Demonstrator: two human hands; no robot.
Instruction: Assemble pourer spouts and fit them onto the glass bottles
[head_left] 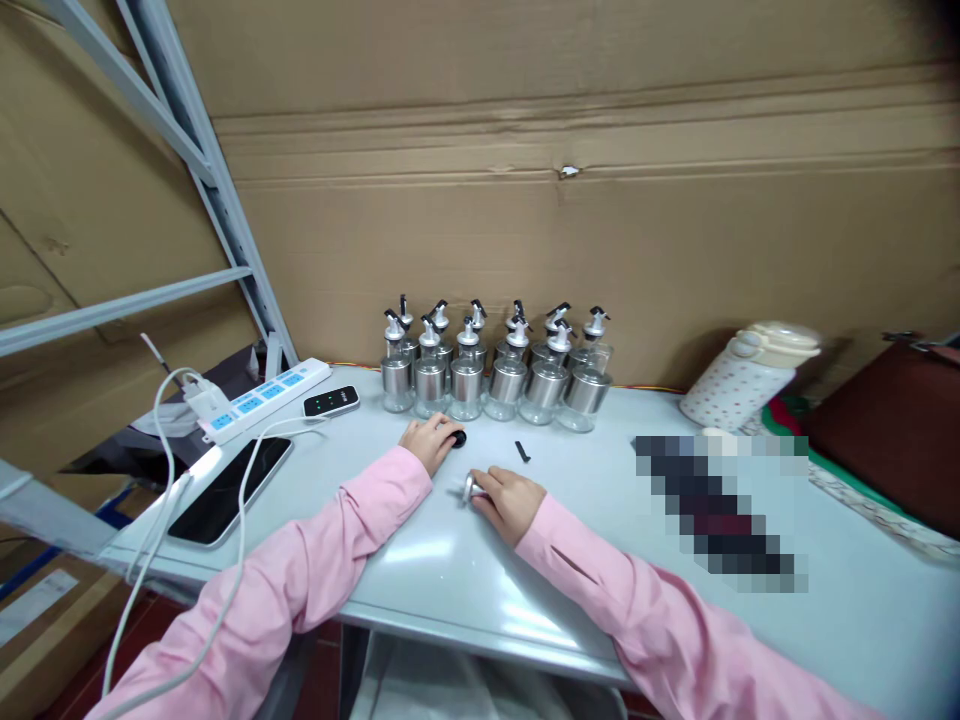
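Note:
My left hand (430, 441) lies on the table with its fingers closed round a small black round piece (459, 438). My right hand (511, 502) pinches a silver bottle pourer (469, 488), held on its side just above the table; its far end is blurred. Beyond the right hand lies a small black strip-like flap (523, 452), touched by neither hand. Behind both hands stand two rows of glass bottles (466, 385) with steel sleeves, most topped by silver pourers with black flaps. The front bottle at the right end (585, 398) shows a bare glass neck.
To the left are a white power strip (262, 402), a black device (331, 402), a phone (231, 492) and loose white cables (241, 500). A dotted flask (739, 385) and a brown bag (889, 430) stand right, near a pixelated dark area. Cardboard (585, 230) backs the table.

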